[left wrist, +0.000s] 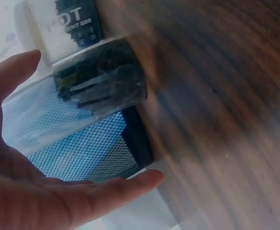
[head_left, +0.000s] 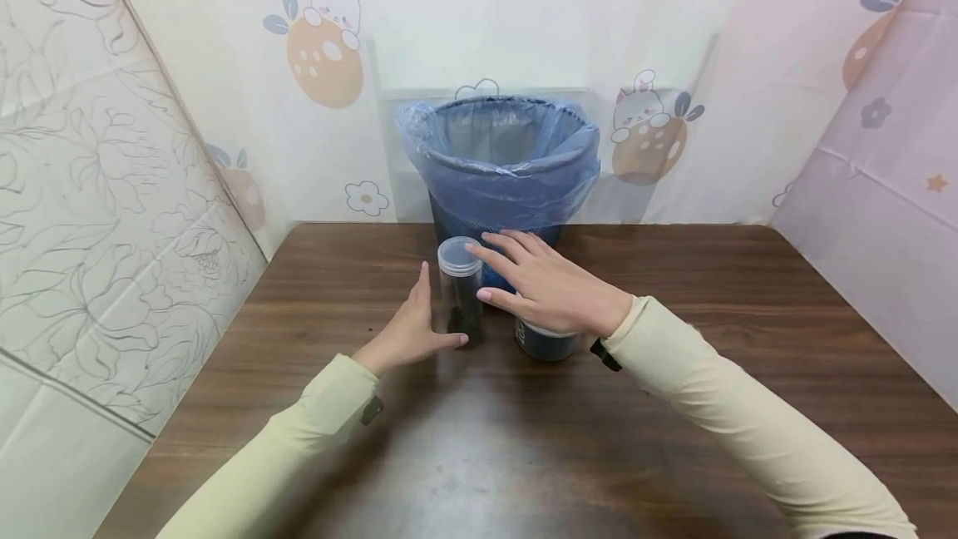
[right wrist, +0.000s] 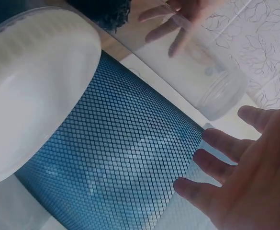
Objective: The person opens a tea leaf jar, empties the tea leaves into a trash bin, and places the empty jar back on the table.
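A tall clear plastic jar (head_left: 460, 294) with a translucent screw lid stands upright on the table, dark stuff filling its lower part. My left hand (head_left: 410, 327) is at the jar's left side, thumb and fingers spread wide; the left wrist view shows a gap between the hand and the jar (left wrist: 101, 79). To the jar's right, my right hand (head_left: 550, 285) has its fingers extended near the lid and holds nothing. Partly hidden under that hand is a short dark tub (head_left: 546, 344) with printed lettering; its white lid (right wrist: 34, 100) looms large in the right wrist view.
Behind both containers stands a dark mesh waste bin (head_left: 441, 210) lined with a blue plastic bag (head_left: 509, 190). The brown wooden table (head_left: 479, 456) ends at a patterned curtain (head_left: 516, 23) at the back, with patterned panels on the left and right.
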`<state>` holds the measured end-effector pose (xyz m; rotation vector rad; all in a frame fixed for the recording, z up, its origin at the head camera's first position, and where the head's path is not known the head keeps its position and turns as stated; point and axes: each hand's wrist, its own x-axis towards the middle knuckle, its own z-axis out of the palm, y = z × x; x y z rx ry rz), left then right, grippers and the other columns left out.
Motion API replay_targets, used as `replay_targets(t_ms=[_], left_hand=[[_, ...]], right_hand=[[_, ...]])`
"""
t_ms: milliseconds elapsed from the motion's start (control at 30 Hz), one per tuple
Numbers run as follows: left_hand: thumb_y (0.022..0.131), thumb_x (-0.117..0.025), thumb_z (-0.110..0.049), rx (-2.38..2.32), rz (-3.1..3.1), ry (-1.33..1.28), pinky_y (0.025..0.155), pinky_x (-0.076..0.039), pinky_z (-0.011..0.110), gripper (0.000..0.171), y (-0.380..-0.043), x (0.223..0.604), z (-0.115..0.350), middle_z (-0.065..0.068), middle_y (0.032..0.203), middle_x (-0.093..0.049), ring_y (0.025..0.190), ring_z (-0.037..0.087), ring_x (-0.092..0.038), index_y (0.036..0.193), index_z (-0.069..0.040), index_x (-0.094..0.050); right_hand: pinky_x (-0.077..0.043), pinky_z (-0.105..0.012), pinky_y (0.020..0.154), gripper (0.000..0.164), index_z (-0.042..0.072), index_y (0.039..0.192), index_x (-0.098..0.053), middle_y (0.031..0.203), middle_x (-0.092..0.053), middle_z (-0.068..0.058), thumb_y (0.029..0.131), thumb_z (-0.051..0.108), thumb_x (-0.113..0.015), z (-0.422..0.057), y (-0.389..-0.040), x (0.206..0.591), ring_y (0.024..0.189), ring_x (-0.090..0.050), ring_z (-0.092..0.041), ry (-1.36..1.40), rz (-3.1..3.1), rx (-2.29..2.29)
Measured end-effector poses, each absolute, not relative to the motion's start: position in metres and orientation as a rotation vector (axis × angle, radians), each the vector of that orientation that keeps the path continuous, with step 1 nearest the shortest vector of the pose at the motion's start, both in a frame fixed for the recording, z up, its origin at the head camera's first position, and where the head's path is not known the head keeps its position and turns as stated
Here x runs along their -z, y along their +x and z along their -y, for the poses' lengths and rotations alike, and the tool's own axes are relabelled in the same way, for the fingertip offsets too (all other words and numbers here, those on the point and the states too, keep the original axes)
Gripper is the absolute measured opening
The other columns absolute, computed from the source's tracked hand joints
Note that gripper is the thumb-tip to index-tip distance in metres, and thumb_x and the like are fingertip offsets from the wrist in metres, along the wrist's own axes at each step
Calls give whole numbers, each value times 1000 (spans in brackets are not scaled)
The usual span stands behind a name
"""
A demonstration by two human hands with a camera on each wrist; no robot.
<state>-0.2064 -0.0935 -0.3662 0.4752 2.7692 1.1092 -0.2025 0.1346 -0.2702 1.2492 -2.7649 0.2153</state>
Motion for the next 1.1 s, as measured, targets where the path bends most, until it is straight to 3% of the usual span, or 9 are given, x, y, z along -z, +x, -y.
replay_targets(t_ms=[233, 467, 633, 733, 1100], left_hand=[[77, -80, -26, -1240, -2746, 559, 108, -26, 49, 117, -213, 374, 87, 19, 156, -8, 139, 34, -22, 151, -3, 9], [81, -77, -28, -1255, -2731, 599, 104, -33, 47, 96, -215, 380, 82, 17, 144, -33, 131, 29, -37, 148, -4, -14], [85, -73, -26, -1306, -2721, 538, 96, -40, 48, 70, -216, 379, 79, 19, 128, -52, 118, 34, -51, 135, 2, -32], [85, -73, -22, -1338, -2715, 525, 94, -42, 47, 61, -215, 379, 78, 21, 126, -54, 116, 34, -53, 129, 1, -37], [84, -74, -16, -1358, -2714, 548, 95, -42, 46, 52, -213, 374, 79, 22, 125, -54, 117, 33, -54, 122, 2, -42]], right_hand=[[-36, -45, 102, 63, 15, 150, -29, 146, -36, -11, 98, 46, -47, -116, -216, 266, 129, -36, -28, 1255, 2719, -202], [-47, -38, 83, 52, 13, 142, -45, 128, -50, -9, 97, 40, -52, -96, -224, 261, 109, -48, -23, 1215, 2731, -168], [-47, -35, 75, 45, 10, 135, -53, 112, -54, -8, 96, 33, -56, -87, -227, 258, 97, -49, -21, 1202, 2748, -200], [-46, -34, 76, 43, 9, 133, -55, 108, -54, -7, 95, 30, -58, -86, -228, 257, 94, -49, -21, 1203, 2744, -225], [-44, -34, 78, 41, 8, 129, -57, 103, -53, -6, 94, 29, -60, -89, -227, 255, 93, -47, -22, 1216, 2723, -285]])
